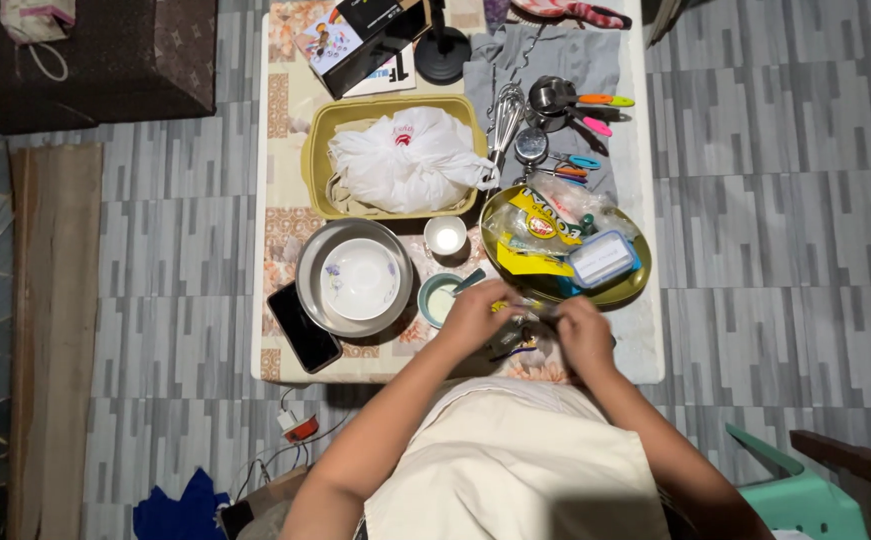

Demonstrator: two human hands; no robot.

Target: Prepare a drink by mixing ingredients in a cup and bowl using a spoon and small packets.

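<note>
While the left hand (475, 315) and right hand (583, 335) are pinching a small dark packet (517, 332), fingers closed on it, a teal cup (439, 297) is sitting just beside them.

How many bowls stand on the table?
3: a white bowl inside the metal basin, a small white bowl behind it, a teal bowl near the left hand. Others may be hidden.

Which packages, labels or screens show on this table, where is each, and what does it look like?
Phone: front left table edge, beside the metal bowl; flat black rectangle, screen dark.
White plastic bag: in the yellow tray; crumpled, small red mark.
Yellow packet: on the round olive plate; yellow with red.
Printed box: far edge; black, colourful side.
</note>
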